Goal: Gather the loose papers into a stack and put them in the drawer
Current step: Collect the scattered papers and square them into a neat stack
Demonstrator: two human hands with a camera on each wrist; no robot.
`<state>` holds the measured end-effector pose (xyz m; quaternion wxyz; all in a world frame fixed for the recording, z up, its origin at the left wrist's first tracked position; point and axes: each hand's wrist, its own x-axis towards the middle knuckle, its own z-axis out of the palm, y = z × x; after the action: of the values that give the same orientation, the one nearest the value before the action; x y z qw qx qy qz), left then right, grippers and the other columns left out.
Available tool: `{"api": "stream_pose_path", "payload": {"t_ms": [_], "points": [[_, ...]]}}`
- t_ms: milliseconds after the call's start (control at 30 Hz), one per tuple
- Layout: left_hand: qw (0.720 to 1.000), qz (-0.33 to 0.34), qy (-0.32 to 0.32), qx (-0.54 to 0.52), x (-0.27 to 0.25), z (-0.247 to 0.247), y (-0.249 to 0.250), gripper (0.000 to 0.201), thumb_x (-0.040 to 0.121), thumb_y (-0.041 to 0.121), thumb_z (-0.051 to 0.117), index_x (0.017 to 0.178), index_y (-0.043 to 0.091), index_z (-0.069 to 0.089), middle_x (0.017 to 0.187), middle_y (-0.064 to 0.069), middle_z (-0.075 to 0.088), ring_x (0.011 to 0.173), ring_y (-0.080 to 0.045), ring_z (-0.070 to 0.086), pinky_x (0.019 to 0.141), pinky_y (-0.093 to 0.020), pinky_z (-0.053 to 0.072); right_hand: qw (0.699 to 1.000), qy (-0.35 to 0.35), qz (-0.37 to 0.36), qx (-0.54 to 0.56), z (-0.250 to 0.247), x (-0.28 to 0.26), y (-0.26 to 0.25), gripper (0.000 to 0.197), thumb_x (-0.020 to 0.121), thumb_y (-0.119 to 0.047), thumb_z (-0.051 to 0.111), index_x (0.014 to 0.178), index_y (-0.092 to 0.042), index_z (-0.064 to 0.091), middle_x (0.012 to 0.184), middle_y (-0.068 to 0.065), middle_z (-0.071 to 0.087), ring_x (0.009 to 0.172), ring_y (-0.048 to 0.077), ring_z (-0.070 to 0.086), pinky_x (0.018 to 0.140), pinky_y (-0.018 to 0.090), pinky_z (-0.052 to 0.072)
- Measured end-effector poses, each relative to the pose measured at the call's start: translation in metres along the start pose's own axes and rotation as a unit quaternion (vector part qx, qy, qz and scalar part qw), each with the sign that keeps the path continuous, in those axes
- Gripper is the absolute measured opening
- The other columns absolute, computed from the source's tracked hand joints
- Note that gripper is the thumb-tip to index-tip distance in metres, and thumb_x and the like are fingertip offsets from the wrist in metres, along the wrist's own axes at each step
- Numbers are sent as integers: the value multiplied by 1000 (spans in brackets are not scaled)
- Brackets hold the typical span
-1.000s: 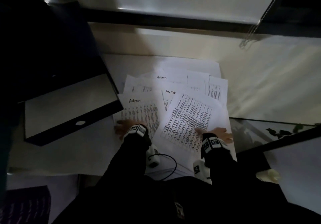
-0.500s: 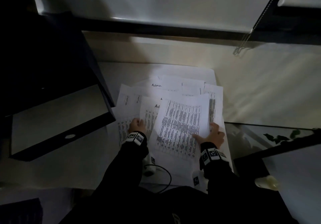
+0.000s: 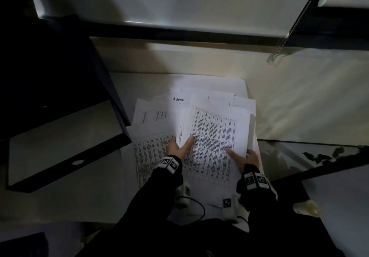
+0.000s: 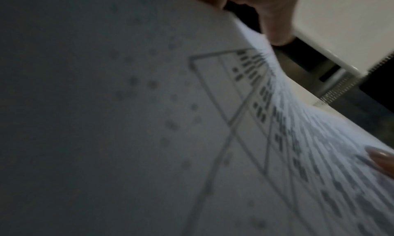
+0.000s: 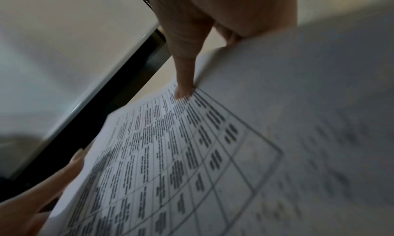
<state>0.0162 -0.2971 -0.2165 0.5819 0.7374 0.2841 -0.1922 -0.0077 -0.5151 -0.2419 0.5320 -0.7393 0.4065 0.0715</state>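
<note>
Several printed sheets (image 3: 151, 137) lie fanned out on the pale desk (image 3: 99, 187), one headed "Admin". On top lies a sheet with a dense table (image 3: 215, 137), also seen close in the wrist views (image 4: 277, 121) (image 5: 170, 155). My left hand (image 3: 179, 147) pinches this top sheet's left edge, thumb (image 4: 275, 20) on top. My right hand (image 3: 247, 157) grips its right edge, with the thumb (image 5: 183, 88) pressed on the print and the fingers under it. The black drawer (image 3: 60, 137) stands pulled open at the left, its pale bottom bare.
A dark cabinet fills the upper left above the drawer. A beaded blind chain (image 3: 279, 55) hangs at the back right. A glass surface with plant leaves (image 3: 319, 155) lies to the right. A black cable (image 3: 195, 206) and a crumpled pale scrap (image 3: 307, 206) lie near my body.
My left hand left the lower-left sheet and took the top sheet's left edge. The right hand shifted to its right edge. The fanned sheets have drawn closer together.
</note>
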Motion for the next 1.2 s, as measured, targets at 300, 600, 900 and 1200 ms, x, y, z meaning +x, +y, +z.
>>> {"api": "stream_pose_path", "payload": {"t_ms": [300, 600, 900, 1200], "points": [[905, -137, 387, 116, 23, -84, -31, 83, 84, 30, 61, 146, 0, 14, 152, -27, 15, 140, -47, 15, 109, -60, 20, 985, -63, -74, -146, -7, 0, -9, 44, 78, -20, 75, 117, -2, 65, 115, 20, 68, 109, 30, 63, 91, 31, 45], [929, -34, 304, 209, 28, -92, -46, 44, 83, 39, 62, 123, 22, 55, 131, -14, 45, 122, -36, 38, 98, -47, 36, 981, -149, -84, -96, -8, 2, -6, 36, 79, -4, 71, 112, 10, 62, 114, 29, 65, 93, 23, 59, 85, 36, 47], [939, -2, 228, 257, 8, -73, -41, 47, 60, 50, 76, 91, 16, 66, 129, -10, 36, 127, -31, 30, 108, -45, 25, 984, -112, -82, -110, -34, 9, -5, 42, 82, -7, 68, 122, 3, 59, 119, 27, 64, 110, 38, 62, 97, 43, 47], [986, 112, -36, 117, 9, -15, -17, 36, 82, 20, 69, 112, 1, 61, 110, -16, 66, 102, -23, 61, 88, -33, 49, 990, -111, -52, -69, -50, 11, -4, 51, 83, -6, 69, 129, 4, 51, 126, 27, 58, 114, 39, 58, 99, 46, 46]]}}
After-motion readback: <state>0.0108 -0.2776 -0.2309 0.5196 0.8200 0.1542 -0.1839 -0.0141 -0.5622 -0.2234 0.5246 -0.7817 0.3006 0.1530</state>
